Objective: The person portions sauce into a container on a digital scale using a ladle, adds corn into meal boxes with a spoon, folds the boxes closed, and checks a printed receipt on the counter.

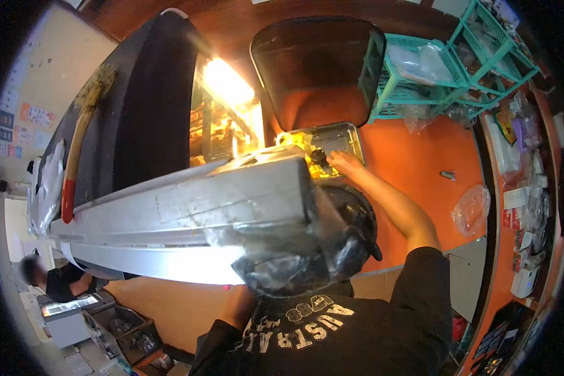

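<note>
My right hand (339,162) reaches over a metal tray (355,141) beside a brightly lit glass-fronted case. Its fingers look closed beside a small dark lump (319,155), too small to identify. Yellow pieces (297,139) lie around it in the tray. My left forearm (238,307) goes up behind the case's long metal edge (188,207); the left hand is hidden there. Black plastic wrapping (301,263) covers the near corner of that edge, between my arms.
A wooden-handled brush (75,156) with a red end lies on the dark case top. Beyond the tray stands a dark tub (316,69), beside green racks (420,69). A small metal object (447,175) and clear plastic (471,210) lie on the orange table (407,163). Another person (62,279) is at left.
</note>
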Action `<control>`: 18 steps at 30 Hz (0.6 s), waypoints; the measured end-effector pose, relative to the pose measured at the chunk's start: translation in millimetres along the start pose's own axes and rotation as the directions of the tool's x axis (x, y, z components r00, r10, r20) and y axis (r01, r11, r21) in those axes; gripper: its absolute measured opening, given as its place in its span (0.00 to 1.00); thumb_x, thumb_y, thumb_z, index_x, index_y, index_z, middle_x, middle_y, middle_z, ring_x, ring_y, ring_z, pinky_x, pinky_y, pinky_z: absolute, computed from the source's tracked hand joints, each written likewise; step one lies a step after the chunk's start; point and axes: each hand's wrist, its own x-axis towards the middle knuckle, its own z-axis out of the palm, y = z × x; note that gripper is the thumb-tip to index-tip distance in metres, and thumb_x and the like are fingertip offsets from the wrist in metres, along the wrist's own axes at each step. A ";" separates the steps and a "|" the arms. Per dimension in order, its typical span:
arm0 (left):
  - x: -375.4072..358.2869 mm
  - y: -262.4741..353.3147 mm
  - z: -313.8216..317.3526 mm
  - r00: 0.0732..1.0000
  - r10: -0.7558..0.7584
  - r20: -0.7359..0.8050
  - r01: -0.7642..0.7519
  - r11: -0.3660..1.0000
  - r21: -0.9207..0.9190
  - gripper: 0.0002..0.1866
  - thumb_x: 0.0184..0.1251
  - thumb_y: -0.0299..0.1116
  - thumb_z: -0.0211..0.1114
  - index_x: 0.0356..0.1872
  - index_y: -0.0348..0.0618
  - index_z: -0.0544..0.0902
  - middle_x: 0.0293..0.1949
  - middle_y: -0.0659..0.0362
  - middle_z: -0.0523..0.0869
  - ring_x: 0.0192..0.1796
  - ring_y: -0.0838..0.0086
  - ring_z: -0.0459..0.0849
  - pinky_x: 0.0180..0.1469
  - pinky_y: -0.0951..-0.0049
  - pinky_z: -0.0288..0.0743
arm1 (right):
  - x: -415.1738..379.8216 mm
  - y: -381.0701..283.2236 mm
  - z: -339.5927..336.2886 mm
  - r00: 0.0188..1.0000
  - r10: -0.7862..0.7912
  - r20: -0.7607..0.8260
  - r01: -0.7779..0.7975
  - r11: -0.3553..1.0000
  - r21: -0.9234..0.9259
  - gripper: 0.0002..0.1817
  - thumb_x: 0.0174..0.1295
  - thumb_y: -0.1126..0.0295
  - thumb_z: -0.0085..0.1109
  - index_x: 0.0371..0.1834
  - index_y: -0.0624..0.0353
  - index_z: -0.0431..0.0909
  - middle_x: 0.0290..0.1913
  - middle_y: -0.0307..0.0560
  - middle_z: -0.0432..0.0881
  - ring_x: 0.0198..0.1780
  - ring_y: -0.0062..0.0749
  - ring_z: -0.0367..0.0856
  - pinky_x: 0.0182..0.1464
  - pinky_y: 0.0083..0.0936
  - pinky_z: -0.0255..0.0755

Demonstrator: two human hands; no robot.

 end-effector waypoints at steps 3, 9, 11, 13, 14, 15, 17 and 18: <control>10.4 -9.5 5.8 0.999 0.000 -0.042 0.001 1.000 0.029 0.39 0.70 0.36 0.61 0.72 0.26 0.52 0.74 0.36 0.55 0.78 0.54 0.52 0.76 0.67 0.46 | -13.2 2.5 16.6 0.989 -0.123 -0.087 0.105 0.977 -0.187 0.06 0.58 0.71 0.53 0.35 0.54 0.80 0.34 0.44 0.78 0.37 0.35 0.83 0.36 0.31 0.80; 12.5 1.3 -4.6 0.998 -0.034 -0.057 0.040 0.994 0.100 0.38 0.69 0.37 0.60 0.72 0.26 0.53 0.74 0.36 0.53 0.78 0.52 0.48 0.76 0.65 0.47 | -33.7 27.7 -13.0 0.993 -0.106 0.048 0.104 0.994 0.040 0.06 0.58 0.70 0.53 0.35 0.55 0.79 0.34 0.48 0.78 0.37 0.41 0.84 0.36 0.35 0.80; 12.8 12.8 -11.7 0.999 -0.039 -0.033 0.042 0.996 0.078 0.38 0.69 0.36 0.60 0.73 0.27 0.53 0.74 0.35 0.53 0.79 0.52 0.47 0.76 0.64 0.47 | -38.4 31.7 -52.0 0.992 -0.045 0.114 0.030 0.992 0.123 0.08 0.59 0.71 0.52 0.39 0.55 0.80 0.36 0.49 0.78 0.38 0.47 0.83 0.37 0.40 0.79; 19.0 -0.5 -6.4 0.998 -0.034 -0.045 0.038 0.995 0.095 0.39 0.69 0.36 0.60 0.73 0.27 0.52 0.74 0.35 0.53 0.79 0.52 0.47 0.76 0.63 0.46 | -47.1 35.8 -77.7 0.997 0.061 0.036 -0.068 0.971 0.228 0.13 0.60 0.73 0.51 0.47 0.52 0.80 0.39 0.48 0.79 0.39 0.51 0.83 0.38 0.43 0.79; 22.5 -7.9 -1.7 0.998 -0.030 -0.064 0.037 0.993 0.114 0.39 0.69 0.36 0.60 0.73 0.27 0.52 0.74 0.35 0.53 0.78 0.51 0.48 0.76 0.63 0.46 | -50.2 38.4 -67.5 0.987 0.137 0.084 -0.150 0.971 0.187 0.18 0.60 0.74 0.50 0.53 0.51 0.79 0.42 0.47 0.79 0.41 0.51 0.83 0.39 0.43 0.79; 25.0 -8.1 1.4 0.998 -0.022 -0.059 0.029 0.993 0.115 0.39 0.69 0.36 0.60 0.73 0.27 0.52 0.74 0.35 0.53 0.78 0.51 0.48 0.76 0.63 0.46 | -51.8 36.6 -56.9 0.986 0.145 0.081 -0.158 0.970 0.183 0.18 0.60 0.74 0.50 0.53 0.51 0.79 0.42 0.47 0.79 0.41 0.51 0.83 0.39 0.43 0.79; 30.0 -2.8 1.1 0.995 -0.070 -0.075 0.079 0.989 0.127 0.39 0.69 0.37 0.60 0.73 0.27 0.52 0.74 0.34 0.53 0.78 0.51 0.48 0.76 0.64 0.46 | -53.5 28.0 -40.0 0.942 0.284 0.176 -0.307 0.945 0.116 0.20 0.60 0.74 0.50 0.57 0.51 0.77 0.43 0.50 0.80 0.43 0.51 0.83 0.41 0.43 0.79; 31.4 1.5 -1.8 0.997 -0.029 -0.072 0.037 0.993 0.112 0.39 0.69 0.37 0.59 0.73 0.28 0.51 0.74 0.35 0.52 0.78 0.51 0.48 0.76 0.64 0.45 | -57.1 22.5 -41.1 0.937 0.286 0.200 -0.324 0.925 0.197 0.19 0.61 0.74 0.50 0.56 0.54 0.76 0.43 0.53 0.81 0.43 0.51 0.83 0.43 0.45 0.78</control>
